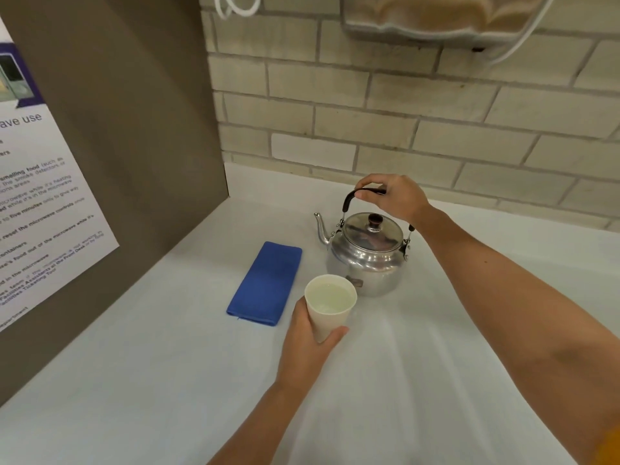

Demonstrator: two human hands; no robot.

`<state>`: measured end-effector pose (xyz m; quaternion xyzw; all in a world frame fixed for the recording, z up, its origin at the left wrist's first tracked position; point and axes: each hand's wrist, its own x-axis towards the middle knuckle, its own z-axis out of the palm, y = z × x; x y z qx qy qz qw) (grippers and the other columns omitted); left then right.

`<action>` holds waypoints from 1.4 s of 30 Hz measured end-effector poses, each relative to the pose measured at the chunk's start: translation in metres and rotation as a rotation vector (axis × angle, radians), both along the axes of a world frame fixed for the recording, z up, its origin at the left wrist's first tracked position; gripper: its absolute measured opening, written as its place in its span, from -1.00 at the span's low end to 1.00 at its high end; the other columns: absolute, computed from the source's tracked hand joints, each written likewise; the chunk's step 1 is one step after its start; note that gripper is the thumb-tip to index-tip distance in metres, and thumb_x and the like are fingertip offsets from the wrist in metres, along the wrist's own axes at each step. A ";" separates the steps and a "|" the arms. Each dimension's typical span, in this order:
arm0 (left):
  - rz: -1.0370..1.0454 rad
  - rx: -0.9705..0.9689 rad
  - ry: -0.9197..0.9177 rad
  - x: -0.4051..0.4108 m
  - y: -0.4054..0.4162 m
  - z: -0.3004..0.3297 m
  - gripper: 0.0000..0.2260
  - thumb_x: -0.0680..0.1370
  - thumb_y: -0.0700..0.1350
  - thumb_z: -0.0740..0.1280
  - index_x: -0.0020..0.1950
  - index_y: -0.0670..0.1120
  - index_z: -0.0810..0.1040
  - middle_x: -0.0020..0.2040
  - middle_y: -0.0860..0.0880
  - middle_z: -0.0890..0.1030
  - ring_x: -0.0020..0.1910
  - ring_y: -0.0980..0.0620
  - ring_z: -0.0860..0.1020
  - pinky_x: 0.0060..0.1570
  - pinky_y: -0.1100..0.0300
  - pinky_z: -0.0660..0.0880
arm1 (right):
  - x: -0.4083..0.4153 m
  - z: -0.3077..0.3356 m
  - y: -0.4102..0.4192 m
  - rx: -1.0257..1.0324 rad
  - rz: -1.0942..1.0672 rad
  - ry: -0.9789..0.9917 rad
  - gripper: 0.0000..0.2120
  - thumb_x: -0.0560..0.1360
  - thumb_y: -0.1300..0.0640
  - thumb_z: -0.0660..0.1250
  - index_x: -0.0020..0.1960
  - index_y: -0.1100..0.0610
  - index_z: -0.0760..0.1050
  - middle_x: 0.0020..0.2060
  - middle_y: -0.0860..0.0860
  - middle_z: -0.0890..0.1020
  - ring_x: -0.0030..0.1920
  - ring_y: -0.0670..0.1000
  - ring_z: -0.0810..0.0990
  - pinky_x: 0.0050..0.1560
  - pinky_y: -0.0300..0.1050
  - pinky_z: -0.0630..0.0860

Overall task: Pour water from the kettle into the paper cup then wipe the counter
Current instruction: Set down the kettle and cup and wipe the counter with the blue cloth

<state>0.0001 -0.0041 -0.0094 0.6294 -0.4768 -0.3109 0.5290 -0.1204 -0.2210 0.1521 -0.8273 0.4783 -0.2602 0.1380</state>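
Standing upright on the white counter point(436, 364), the kettle point(367, 255) is gripped at its handle by the right hand point(394, 196); the water-filled paper cup point(330, 305) is clasped by the left hand point(307, 344), beside a folded blue cloth point(266, 283).

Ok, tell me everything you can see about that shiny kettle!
The kettle looks like shiny silver metal, round and squat, standing upright on the white counter. A thin curved spout points left. Its lid is on, with a dark knob. The right hand grips its raised dark handle. The paper cup sits just in front.
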 end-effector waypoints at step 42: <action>-0.236 0.207 -1.094 0.125 0.002 -0.002 -0.57 0.61 -0.06 -0.03 0.50 0.07 0.07 0.55 -0.06 0.10 0.52 -0.12 0.03 0.48 -0.05 -0.04 | -0.088 -0.157 0.259 0.212 -0.494 0.272 -0.59 0.59 -0.13 -0.01 0.43 -0.18 0.21 0.50 0.00 0.18 0.51 0.09 0.01 0.49 0.15 -0.07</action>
